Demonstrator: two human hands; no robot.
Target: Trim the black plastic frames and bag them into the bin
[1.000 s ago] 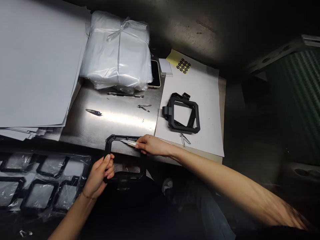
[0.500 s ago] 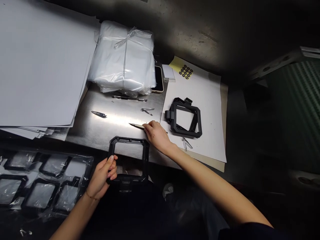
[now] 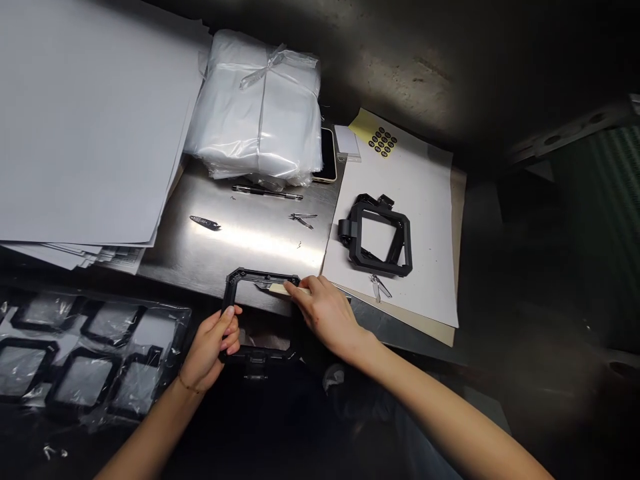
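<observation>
My left hand [image 3: 209,345] is closed around the left side of a black plastic frame [image 3: 260,274], held up at the table's front edge. A small craft knife [image 3: 279,289] with a pale handle is pinched in my right hand [image 3: 327,313]. Its dark blade points left, across the frame's opening just below the top bar; whether it touches the bar I cannot tell. My right hand and forearm hide the frame's right side. Another black frame assembly [image 3: 407,243] with a clip rests on white paper to the right.
Nail clippers [image 3: 303,221], a pen [image 3: 267,193] and a dark, pointed flat piece [image 3: 205,223] lie on the metal table [image 3: 235,247]. Behind them sit tied plastic bags [image 3: 255,113] and a phone [image 3: 328,157]. More clippers [image 3: 380,288] lie on the white paper [image 3: 435,267]. Bagged frames [image 3: 83,383] are at left.
My right hand has lifted the craft knife off the table and brought it down to the frame's opening. The left hand keeps its hold on the frame. The view has shifted slightly.
</observation>
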